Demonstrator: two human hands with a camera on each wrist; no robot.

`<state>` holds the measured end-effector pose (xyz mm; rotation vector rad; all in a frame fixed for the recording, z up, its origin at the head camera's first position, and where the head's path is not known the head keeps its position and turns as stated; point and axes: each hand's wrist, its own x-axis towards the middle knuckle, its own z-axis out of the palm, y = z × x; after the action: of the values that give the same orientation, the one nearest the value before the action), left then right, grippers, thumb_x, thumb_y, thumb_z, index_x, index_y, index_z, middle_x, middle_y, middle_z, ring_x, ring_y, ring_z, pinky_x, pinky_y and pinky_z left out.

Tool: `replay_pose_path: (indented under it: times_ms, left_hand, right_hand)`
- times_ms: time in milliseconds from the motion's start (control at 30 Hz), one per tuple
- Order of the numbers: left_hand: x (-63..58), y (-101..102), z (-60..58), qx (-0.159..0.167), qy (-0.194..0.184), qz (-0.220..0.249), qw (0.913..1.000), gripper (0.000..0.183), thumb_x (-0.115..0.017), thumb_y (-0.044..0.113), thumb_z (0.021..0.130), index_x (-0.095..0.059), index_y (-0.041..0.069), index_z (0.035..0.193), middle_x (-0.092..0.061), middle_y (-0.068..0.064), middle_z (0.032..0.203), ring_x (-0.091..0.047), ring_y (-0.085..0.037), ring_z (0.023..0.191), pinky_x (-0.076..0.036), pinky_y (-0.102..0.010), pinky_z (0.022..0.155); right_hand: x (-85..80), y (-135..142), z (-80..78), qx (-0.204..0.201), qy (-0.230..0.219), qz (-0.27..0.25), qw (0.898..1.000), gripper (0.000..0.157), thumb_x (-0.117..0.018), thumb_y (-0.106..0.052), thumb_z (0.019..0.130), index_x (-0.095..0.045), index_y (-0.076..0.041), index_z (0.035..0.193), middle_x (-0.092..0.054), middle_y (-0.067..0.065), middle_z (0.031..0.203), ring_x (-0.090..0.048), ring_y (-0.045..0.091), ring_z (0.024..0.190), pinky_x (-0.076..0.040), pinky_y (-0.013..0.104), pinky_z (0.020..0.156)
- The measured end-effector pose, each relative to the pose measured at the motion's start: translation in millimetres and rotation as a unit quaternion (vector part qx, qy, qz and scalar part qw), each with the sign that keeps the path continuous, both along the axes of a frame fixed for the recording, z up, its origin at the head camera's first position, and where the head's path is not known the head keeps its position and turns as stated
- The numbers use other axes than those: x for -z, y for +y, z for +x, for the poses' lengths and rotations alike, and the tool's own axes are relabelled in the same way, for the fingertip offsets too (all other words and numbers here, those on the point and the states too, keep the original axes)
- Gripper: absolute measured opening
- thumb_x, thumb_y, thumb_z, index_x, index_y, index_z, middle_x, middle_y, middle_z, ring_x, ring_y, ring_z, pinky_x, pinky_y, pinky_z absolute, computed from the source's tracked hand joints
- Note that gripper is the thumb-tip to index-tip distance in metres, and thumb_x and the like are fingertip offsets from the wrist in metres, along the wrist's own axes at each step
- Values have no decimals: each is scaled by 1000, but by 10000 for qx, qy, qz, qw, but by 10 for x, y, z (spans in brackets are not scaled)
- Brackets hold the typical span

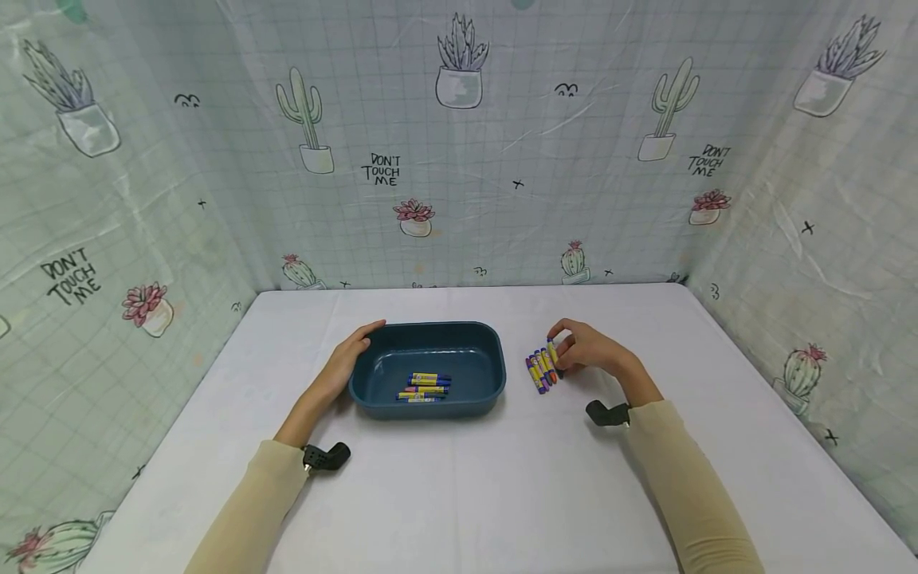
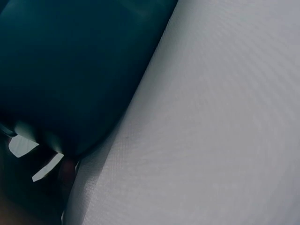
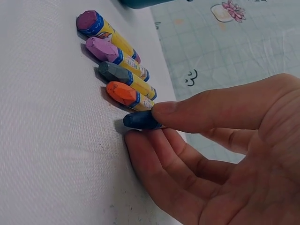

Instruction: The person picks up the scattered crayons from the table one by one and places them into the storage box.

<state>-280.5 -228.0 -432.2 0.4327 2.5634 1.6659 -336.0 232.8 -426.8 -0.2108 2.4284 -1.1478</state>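
Note:
At the left end of a dark blue rectangular tray (image 1: 469, 379), my left hand (image 1: 343, 365) grips the rim near the far left corner. In the left wrist view the fingers lie in shadow against the tray wall (image 2: 79, 75). Several oil pastels in yellow wrappers (image 1: 423, 390) lie inside the tray. To its right, my right hand (image 1: 590, 347) pinches a dark blue oil pastel (image 3: 140, 120) between thumb and fingers. Beside that one lie an orange pastel (image 3: 123, 93), a dark grey-green pastel (image 3: 116, 72), a pink-purple pastel (image 3: 102, 48) and a dark purple pastel (image 3: 89, 20) in a row.
Tray and pastels are on a table with a white cloth (image 1: 459, 494). Curtains printed with cacti (image 1: 516, 223) hang behind the table and along both sides. A black wrist camera (image 1: 326, 457) sits on the left sleeve, another black camera (image 1: 606, 413) on the right.

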Motion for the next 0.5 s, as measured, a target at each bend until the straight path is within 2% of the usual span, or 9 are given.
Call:
replay_pose_path:
  times_ms: [500]
  left_hand:
    - [-16,3,14,-17,29,-47,10000,49,-27,10,111,-35,0,159,-31,-22,168,-21,-43,159,-13,-63,129]
  right_hand:
    - [-34,18,6,-58,-209,-392,9990,60,-69,-1,90,-41,-1,144,-61,21,112,-66,27,93,-65,39,82]
